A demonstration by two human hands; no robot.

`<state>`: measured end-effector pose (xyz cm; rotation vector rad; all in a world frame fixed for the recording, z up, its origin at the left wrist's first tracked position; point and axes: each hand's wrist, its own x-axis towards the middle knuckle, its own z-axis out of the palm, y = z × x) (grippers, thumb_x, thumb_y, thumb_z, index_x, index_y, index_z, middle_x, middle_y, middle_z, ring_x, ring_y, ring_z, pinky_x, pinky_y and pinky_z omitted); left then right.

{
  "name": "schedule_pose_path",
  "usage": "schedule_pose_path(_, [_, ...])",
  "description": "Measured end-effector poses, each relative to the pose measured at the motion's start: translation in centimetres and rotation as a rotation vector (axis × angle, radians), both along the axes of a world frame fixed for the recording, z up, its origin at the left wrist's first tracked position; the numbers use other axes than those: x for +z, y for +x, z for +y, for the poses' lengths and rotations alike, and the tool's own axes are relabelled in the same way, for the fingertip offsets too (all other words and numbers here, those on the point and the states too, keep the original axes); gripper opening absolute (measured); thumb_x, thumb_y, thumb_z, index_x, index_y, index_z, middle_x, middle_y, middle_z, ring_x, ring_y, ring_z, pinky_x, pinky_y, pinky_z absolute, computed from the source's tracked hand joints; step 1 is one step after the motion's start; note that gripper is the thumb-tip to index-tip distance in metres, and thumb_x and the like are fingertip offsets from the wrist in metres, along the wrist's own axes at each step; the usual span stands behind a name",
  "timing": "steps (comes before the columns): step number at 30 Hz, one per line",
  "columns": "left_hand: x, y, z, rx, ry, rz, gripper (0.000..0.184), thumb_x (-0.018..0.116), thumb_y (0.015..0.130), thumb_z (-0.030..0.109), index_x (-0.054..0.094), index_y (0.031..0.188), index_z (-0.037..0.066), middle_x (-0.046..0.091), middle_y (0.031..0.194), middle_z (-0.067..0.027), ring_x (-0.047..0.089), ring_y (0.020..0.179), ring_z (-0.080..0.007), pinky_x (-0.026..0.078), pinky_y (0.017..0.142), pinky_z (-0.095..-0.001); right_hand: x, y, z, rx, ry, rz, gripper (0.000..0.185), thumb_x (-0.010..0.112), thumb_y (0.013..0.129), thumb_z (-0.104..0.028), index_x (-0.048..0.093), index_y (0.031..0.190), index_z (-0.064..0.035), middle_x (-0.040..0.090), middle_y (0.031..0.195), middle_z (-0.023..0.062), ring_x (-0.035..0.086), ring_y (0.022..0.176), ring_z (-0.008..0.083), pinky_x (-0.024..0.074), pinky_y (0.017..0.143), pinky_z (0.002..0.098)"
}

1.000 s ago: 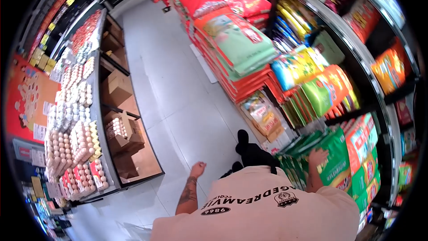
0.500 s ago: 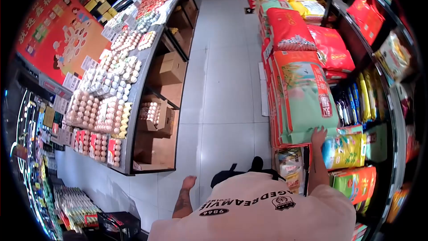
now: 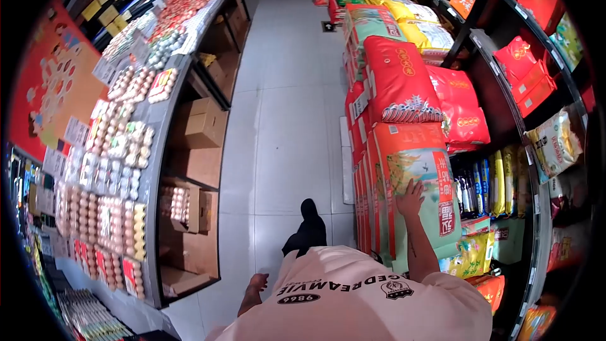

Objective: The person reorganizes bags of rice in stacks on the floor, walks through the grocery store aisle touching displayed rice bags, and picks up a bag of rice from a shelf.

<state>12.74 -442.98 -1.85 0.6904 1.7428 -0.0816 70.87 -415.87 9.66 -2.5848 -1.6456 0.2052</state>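
My right hand [image 3: 411, 199] rests on the top face of a green and orange rice bag [image 3: 413, 158], its fingers spread and not gripping. This bag lies on a stack of similar bags beside the aisle. Just beyond it sits a red rice bag [image 3: 401, 82] with gold lettering. My left hand [image 3: 257, 282] hangs low by my left side over the floor, with fingers loosely parted and nothing visible in them. It is apart from the egg display.
Egg trays [image 3: 104, 215] cover the display table [image 3: 170, 101] on my left, with cardboard boxes [image 3: 197, 123] below. Shelves [image 3: 492, 57] of bagged goods line the right. Tiled floor [image 3: 290, 120] runs between, with more sacks [image 3: 404, 9] farther along.
I have moved forward along the aisle, and one foot now shows ahead. My right hand has shifted from the bag's near edge to farther up its top. My left hand still hangs low.
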Motion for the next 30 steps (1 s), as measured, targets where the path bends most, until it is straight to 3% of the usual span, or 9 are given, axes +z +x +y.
schedule_pose_path(5, [-2.2,-3.0,20.9,-0.047,-0.19,0.059,0.034,0.053,0.085,0.038,0.059,0.095,0.005,0.064,0.091,-0.012,0.063,0.071,-0.029,0.05,0.059,-0.0426,-2.8,7.7,6.4,-0.268,0.047,0.216,0.077,0.055,0.078,-0.046,0.027,0.136,-0.0044,0.02,0.141,0.0288,0.016,0.13,0.0476,0.0203,0.1,0.0605])
schedule_pose_path(8, [-4.8,-5.8,37.6,-1.11,0.822,0.362,0.027,0.043,0.09,0.027,0.06,0.094,0.006,0.063,0.09,-0.0132,0.062,0.081,-0.0298,0.05,0.068,-0.0432,-6.6,12.8,9.9,-0.2,-0.157,0.128,0.077,0.043,0.08,-0.061,0.034,0.134,-0.0065,0.021,0.137,0.0347,0.019,0.125,0.0548,0.0202,0.1,0.0604])
schedule_pose_path(12, [6.4,-1.9,58.7,-0.168,0.84,0.064,0.035,0.051,0.084,0.032,0.06,0.102,0.003,0.063,0.094,-0.0179,0.061,0.089,-0.0305,0.048,0.077,-0.0362,-2.0,8.1,14.9,-0.722,-0.174,0.187,0.086,0.038,0.077,-0.07,0.018,0.142,-0.0175,0.011,0.142,0.0302,0.013,0.128,0.0542,0.0193,0.098,0.0651])
schedule_pose_path(17, [14.2,1.9,70.5,-0.157,1.0,0.052,0.036,0.056,0.083,0.031,0.059,0.105,0.003,0.063,0.088,-0.0199,0.062,0.084,-0.0324,0.048,0.074,-0.0359,-2.4,10.3,22.7,-0.914,-0.074,0.053,0.082,0.031,0.08,-0.07,0.029,0.137,-0.0116,0.025,0.138,0.0285,0.027,0.123,0.05,0.0285,0.095,0.0601])
schedule_pose_path(19, [10.7,1.3,72.3,-0.167,0.938,0.108,0.035,0.057,0.083,0.032,0.06,0.104,0.004,0.064,0.088,-0.0195,0.062,0.082,-0.0327,0.049,0.073,-0.0362,-3.7,13.1,27.6,-0.844,0.119,0.001,0.075,0.031,0.084,-0.063,0.039,0.13,-0.0049,0.045,0.124,0.0287,0.045,0.112,0.0446,0.0364,0.09,0.0567])
schedule_pose_path(22, [-0.2,-2.6,70.9,-0.319,0.747,0.256,0.039,0.055,0.082,0.041,0.062,0.095,0.005,0.062,0.098,-0.0185,0.058,0.092,-0.036,0.047,0.079,-0.0427,-2.8,15.6,38.9,-0.775,0.164,0.322,0.071,0.031,0.086,-0.057,0.035,0.133,-0.0046,0.037,0.131,0.0297,0.037,0.12,0.044,0.0319,0.092,0.0599])
schedule_pose_path(24, [-5.6,-6.0,66.7,-0.697,0.527,0.318,0.047,0.05,0.084,0.047,0.063,0.089,0.003,0.063,0.096,-0.0169,0.061,0.084,-0.0358,0.048,0.076,-0.045,0.4,11.5,49.7,-1.256,0.134,0.053,0.069,0.032,0.086,-0.056,0.03,0.136,-0.0071,0.031,0.136,0.0279,0.031,0.125,0.0431,0.0272,0.094,0.0631])
schedule_pose_path(25, [-1.6,-4.7,66.6,-0.466,-0.112,0.191,0.051,0.049,0.085,0.05,0.064,0.086,0.002,0.063,0.091,-0.0159,0.063,0.071,-0.0324,0.05,0.067,-0.0453,2.0,9.7,53.7,-1.485,0.103,-0.1,0.069,0.032,0.086,-0.055,0.028,0.137,-0.0083,0.028,0.138,0.0269,0.027,0.128,0.0426,0.0249,0.094,0.0647])
schedule_pose_path(30, [2.1,-5.8,67.1,0.288,-0.115,0.061,0.037,0.053,0.083,0.041,0.057,0.09,0.005,0.061,0.078,-0.0082,0.06,0.062,-0.0222,0.048,0.054,-0.0386,-0.9,11.1,67.2,-0.811,-0.03,-0.253,0.068,0.036,0.085,-0.055,0.024,0.14,-0.0151,0.015,0.144,0.0241,0.018,0.132,0.0413,0.0178,0.095,0.068])
